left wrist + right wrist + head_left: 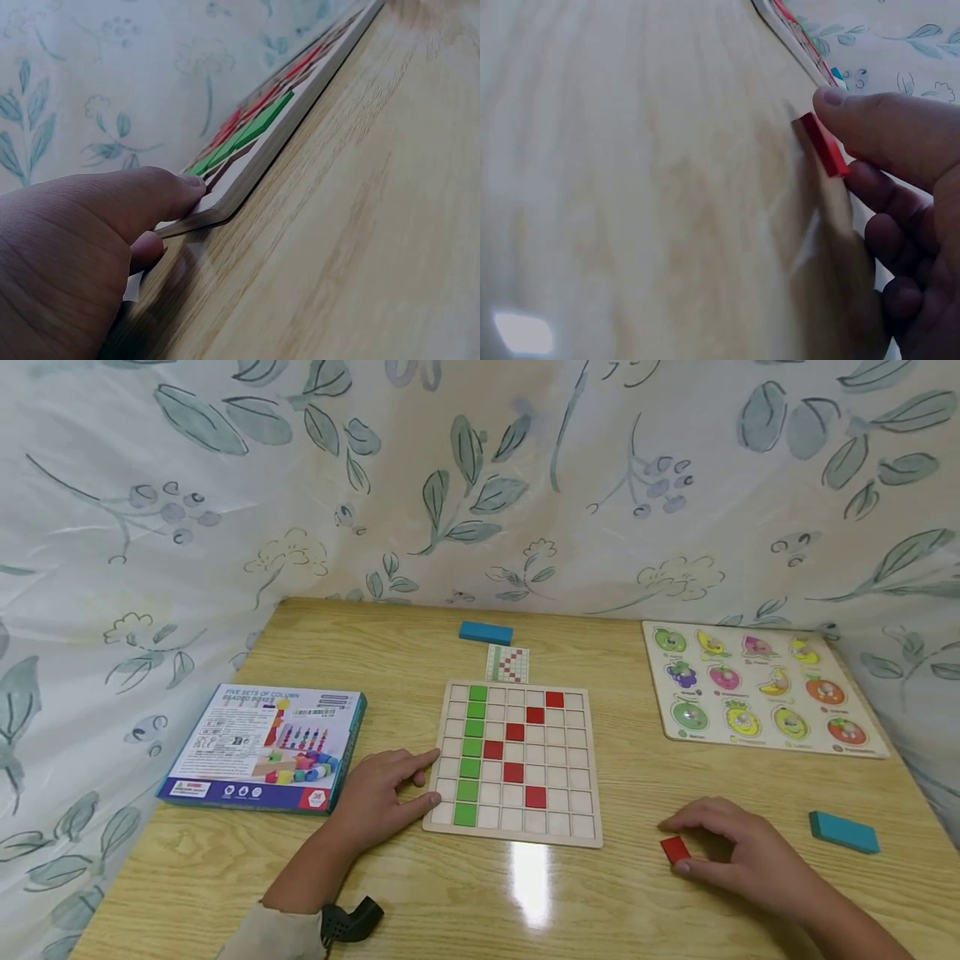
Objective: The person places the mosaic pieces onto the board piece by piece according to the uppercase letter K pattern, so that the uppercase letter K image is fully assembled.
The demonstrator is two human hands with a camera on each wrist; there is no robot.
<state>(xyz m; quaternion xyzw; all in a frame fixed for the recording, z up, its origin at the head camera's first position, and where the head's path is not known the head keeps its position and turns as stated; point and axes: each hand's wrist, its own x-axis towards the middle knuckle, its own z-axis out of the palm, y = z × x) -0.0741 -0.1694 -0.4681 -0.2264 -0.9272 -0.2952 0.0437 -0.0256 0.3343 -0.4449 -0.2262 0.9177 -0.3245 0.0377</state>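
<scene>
A square wooden grid board (597,810) lies on the table, with a column of green tiles (472,747) and several red tiles (492,750) in its cells. My left hand (382,793) rests at the board's left edge, thumb and index finger stretched out and touching it. In the left wrist view the thumb (169,191) lies over the rim near a corner. Right of the board, my right hand (738,852) pinches a single red tile (825,146) between thumb and finger, close to the tabletop. A small pattern card (507,664) lies just behind the board.
A box of beaded columns (255,747) lies left of the left hand. At the back right is a fruit puzzle board (765,689). One blue block (486,632) lies behind the card, another blue block (843,832) right of the right hand. Patterned cloth (480,485) hangs behind.
</scene>
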